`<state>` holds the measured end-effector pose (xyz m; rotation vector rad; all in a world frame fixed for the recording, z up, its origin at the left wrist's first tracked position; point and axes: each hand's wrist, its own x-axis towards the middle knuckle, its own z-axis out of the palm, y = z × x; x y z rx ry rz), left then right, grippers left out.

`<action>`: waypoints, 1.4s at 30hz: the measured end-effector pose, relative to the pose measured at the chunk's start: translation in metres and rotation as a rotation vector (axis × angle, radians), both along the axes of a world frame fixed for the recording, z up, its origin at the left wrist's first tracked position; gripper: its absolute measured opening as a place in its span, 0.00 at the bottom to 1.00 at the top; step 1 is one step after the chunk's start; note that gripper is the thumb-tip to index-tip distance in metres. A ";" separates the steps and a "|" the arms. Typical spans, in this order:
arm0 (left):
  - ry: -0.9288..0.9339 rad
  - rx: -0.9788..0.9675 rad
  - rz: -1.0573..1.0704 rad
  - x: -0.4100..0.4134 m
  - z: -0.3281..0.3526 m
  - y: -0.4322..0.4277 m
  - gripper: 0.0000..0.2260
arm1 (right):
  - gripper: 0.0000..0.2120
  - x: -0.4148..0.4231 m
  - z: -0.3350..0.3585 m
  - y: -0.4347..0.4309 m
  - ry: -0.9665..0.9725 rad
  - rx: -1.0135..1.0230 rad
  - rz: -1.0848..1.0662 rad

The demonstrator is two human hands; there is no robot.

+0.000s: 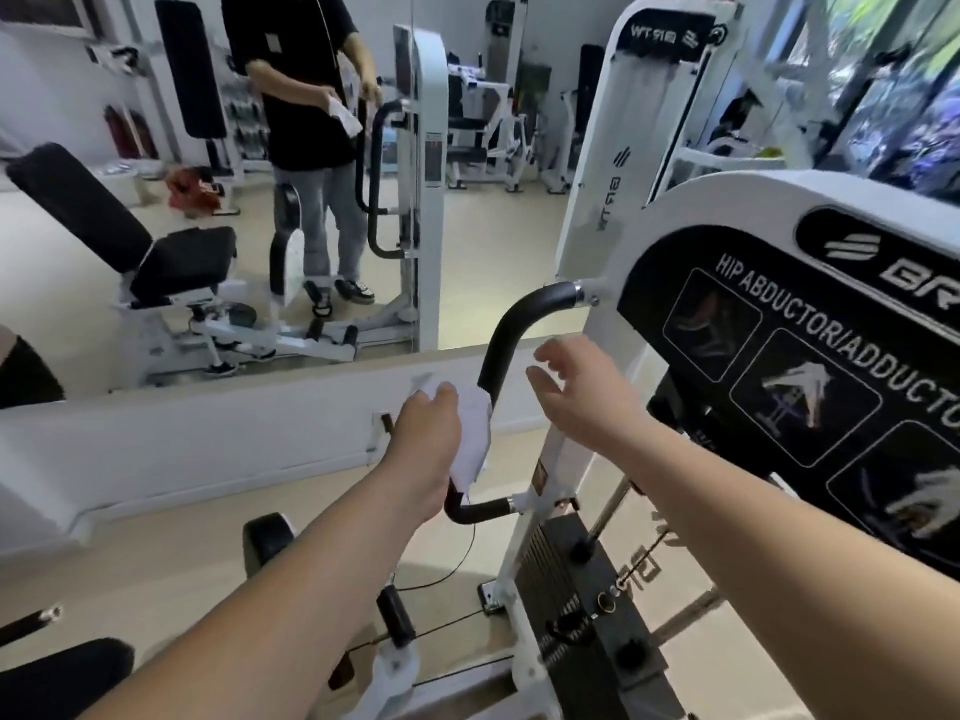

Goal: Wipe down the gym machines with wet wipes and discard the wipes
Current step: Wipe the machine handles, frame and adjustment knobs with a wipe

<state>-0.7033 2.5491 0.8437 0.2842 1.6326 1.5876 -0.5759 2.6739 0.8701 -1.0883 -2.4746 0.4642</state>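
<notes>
A white hip abductor/adductor machine point(737, 200) stands in front of me, with a curved black handle bar point(506, 335) on its left side. My left hand point(426, 433) grips a white wet wipe point(475, 433) wrapped against the middle of that bar. My right hand point(582, 392) hovers just right of the bar with its fingers spread and holds nothing. The bar's lower bend point(480, 511) shows below the wipe.
A wall mirror point(208, 174) ahead reflects a person in a black shirt holding a wipe, and the machine's seat. The weight stack point(592, 605) sits low on the right. A black seat pad point(52, 678) lies at bottom left, and a low white ledge point(208, 433) runs below the mirror.
</notes>
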 end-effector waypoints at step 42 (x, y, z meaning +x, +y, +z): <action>0.806 -0.276 -0.822 -0.055 0.046 0.242 0.10 | 0.05 -0.055 0.031 0.182 -0.980 0.897 0.016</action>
